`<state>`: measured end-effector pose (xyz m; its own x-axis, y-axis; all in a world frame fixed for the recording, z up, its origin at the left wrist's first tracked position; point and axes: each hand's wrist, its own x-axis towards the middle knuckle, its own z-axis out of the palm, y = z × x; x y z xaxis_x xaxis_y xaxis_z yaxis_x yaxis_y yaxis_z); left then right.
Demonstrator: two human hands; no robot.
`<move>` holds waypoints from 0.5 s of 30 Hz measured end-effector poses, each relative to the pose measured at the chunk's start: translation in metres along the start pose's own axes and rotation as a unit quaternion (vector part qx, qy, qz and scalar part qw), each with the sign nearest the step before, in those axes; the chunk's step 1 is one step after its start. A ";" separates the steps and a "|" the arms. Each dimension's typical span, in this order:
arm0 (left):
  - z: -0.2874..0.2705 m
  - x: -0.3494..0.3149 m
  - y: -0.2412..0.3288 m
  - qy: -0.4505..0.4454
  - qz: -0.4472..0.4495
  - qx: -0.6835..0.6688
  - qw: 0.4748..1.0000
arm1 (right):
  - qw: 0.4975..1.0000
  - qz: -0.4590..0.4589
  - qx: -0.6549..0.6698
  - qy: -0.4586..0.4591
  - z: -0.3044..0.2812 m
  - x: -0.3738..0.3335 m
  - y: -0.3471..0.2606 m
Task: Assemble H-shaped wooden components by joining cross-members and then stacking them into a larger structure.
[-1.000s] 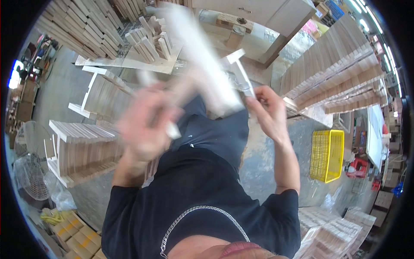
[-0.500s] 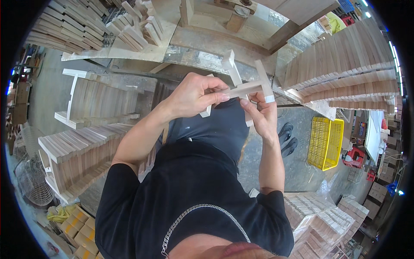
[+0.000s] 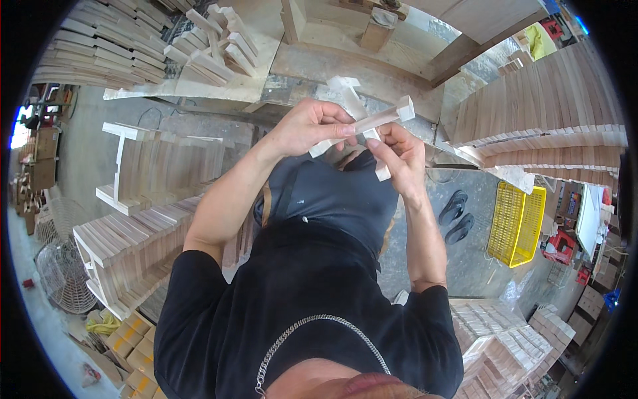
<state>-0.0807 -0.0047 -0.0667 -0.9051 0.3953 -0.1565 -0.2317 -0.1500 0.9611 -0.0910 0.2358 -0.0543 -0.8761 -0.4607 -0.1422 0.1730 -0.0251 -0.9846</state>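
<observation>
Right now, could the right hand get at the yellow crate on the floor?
Probably not directly: the right hand is gripping light wooden pieces, and the yellow crate sits low, off to the right, beyond black sandals. The hand would likely need freeing first.

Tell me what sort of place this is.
Likely a woodworking workshop: rows of similar wooden parts at right, stacked boards at upper left, and wooden pieces in left hand and right hand.

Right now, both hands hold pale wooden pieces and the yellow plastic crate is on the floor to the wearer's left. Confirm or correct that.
The side is wrong: the head view shows the yellow plastic crate on the floor to the wearer's right. The left hand and right hand do hold pale wooden pieces.
</observation>
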 end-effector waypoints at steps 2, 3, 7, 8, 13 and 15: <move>-0.007 0.006 -0.003 -0.003 -0.014 0.005 1.000 | 1.000 -0.015 -0.002 0.004 0.001 0.005 0.010; -0.010 0.009 -0.003 -0.006 -0.026 0.007 1.000 | 1.000 -0.029 -0.007 0.007 0.002 0.009 0.013; -0.018 0.021 0.000 -0.005 -0.034 0.020 0.999 | 0.999 -0.024 0.026 0.024 0.001 0.021 0.013; -0.020 0.023 0.003 -0.011 -0.046 0.014 0.999 | 0.999 -0.022 0.041 0.026 -0.001 0.024 0.015; -0.022 0.030 0.019 0.003 -0.057 -0.057 0.997 | 0.997 -0.019 0.061 0.041 -0.010 0.047 0.014; -0.018 0.027 0.017 0.114 0.086 -0.115 0.983 | 0.984 -0.002 0.162 0.076 -0.021 0.063 0.013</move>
<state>-0.1152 -0.0134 -0.0584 -0.9883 0.1360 -0.0684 -0.1188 -0.4077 0.9053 -0.1534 0.2248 -0.0784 -0.9300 -0.3230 -0.1755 0.2818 -0.3200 -0.9045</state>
